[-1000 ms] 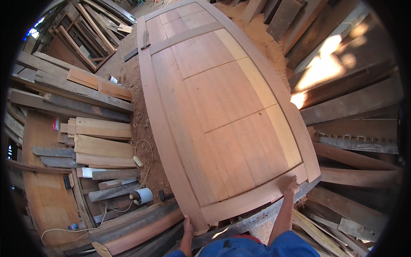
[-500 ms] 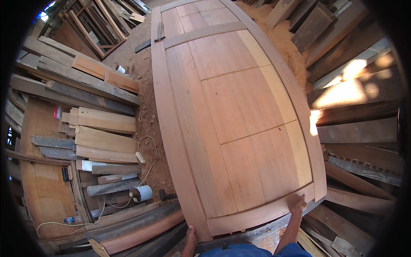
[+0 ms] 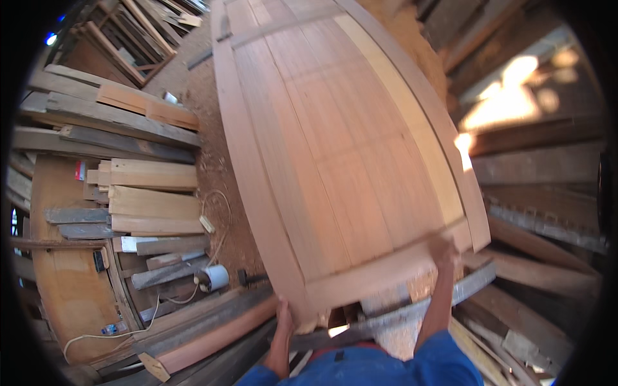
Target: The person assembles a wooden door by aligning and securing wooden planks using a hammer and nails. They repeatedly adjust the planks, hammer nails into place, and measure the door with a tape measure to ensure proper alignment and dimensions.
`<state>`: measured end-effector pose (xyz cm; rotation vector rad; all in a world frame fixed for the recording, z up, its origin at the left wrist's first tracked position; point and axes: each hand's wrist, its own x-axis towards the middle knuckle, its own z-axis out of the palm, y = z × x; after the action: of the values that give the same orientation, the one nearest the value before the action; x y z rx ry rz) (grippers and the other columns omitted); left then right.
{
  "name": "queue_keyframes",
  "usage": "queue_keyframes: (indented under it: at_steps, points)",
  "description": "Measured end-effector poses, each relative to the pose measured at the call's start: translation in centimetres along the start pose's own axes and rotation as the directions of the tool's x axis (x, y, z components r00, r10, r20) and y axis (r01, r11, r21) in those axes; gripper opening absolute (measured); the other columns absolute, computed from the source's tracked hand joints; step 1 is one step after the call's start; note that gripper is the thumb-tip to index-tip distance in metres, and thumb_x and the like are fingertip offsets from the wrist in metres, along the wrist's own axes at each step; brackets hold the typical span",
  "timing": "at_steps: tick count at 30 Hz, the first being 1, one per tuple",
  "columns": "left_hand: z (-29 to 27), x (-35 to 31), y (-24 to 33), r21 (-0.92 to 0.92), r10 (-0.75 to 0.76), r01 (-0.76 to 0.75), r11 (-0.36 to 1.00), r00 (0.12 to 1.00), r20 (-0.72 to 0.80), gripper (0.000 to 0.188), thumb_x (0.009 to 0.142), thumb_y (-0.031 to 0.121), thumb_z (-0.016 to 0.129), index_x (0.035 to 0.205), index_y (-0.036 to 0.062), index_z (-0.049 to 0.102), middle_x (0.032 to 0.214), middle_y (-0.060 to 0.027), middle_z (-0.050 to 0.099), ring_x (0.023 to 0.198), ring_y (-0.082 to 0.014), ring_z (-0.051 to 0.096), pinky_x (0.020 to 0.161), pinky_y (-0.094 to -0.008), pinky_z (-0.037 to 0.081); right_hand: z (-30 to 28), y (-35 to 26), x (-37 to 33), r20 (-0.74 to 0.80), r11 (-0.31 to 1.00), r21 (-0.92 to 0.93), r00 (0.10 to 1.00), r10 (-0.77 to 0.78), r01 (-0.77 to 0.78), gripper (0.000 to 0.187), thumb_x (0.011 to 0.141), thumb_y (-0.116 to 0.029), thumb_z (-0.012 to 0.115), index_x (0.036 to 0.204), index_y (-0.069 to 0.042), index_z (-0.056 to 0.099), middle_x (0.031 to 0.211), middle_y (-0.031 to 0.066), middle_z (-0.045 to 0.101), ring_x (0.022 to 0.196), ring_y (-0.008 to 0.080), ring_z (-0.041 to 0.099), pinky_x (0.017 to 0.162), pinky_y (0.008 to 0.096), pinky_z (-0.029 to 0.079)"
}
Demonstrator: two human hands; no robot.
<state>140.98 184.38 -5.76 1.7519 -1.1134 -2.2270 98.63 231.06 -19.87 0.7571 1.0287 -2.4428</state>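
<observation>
A large panelled wooden door (image 3: 360, 186) stretches away in front of me, with a pale strip down the right side of its panel. My left hand (image 3: 284, 314) is closed around the near left corner, thumb up along the edge. Over the near rail (image 3: 386, 260), toward the right corner, my right hand (image 3: 444, 251) grips the wood; it is blurred and its fingers are partly hidden. Below the near end runs a grey support beam (image 3: 473, 283), and a gap shows between it and the door.
Stacked planks (image 3: 154, 177) lie at left, near a white cup-shaped container (image 3: 217, 276) and a pale cable (image 3: 219, 248). More boards (image 3: 534, 161) crowd the right side. A dark tool (image 3: 223, 29) rests on the door's far left edge. Sawdust (image 3: 386, 16) covers ground at far right.
The door has shifted away from me, and its near end now stands clear of the grey beam. Both my arms reach farther forward with it. The whole view has tilted slightly.
</observation>
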Motion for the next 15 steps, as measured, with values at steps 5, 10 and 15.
queue_keyframes:
  at_steps: [5,10,15]
  points:
    - [1.7,-1.9,0.2,0.031,-0.089,0.089,0.996,0.996,-0.014,0.09,0.094,0.069,0.038,0.152,0.0013,0.024,0.154,-0.0157,0.033,0.141,-0.0309,0.033,0.115,-0.0454,0.028,7.1,0.4,0.0,-0.202,0.15,-0.976,0.923,-0.328,-0.16,0.06,0.096,-0.049,0.048,0.127,0.001,0.056,0.13,0.0153,0.059,0.124,0.0263,0.055,0.105,0.039,0.041]
    - [-0.6,-0.6,0.1,0.318,0.013,-0.036,0.948,0.997,0.074,0.093,0.092,0.07,0.043,0.146,-0.0047,0.031,0.147,-0.0211,0.04,0.135,-0.0316,0.04,0.113,-0.0454,0.03,7.3,-2.6,-6.6,-0.179,0.126,-0.983,0.863,-0.472,-0.135,0.062,0.09,-0.045,0.066,0.125,0.005,0.057,0.123,0.0223,0.063,0.119,0.0339,0.057,0.1,0.042,0.045]
    - [-3.8,-6.8,1.3,0.96,-0.008,-0.269,0.074,0.963,0.27,0.088,0.089,0.065,0.053,0.14,-0.005,0.038,0.134,-0.026,0.05,0.127,-0.0378,0.046,0.107,-0.049,0.034,4.9,-4.9,-20.0,-0.181,-0.095,-0.896,0.551,-0.814,-0.435,0.062,0.089,-0.042,0.066,0.135,-0.006,0.046,0.127,0.0256,0.055,0.12,0.0411,0.052,0.098,0.0477,0.044]
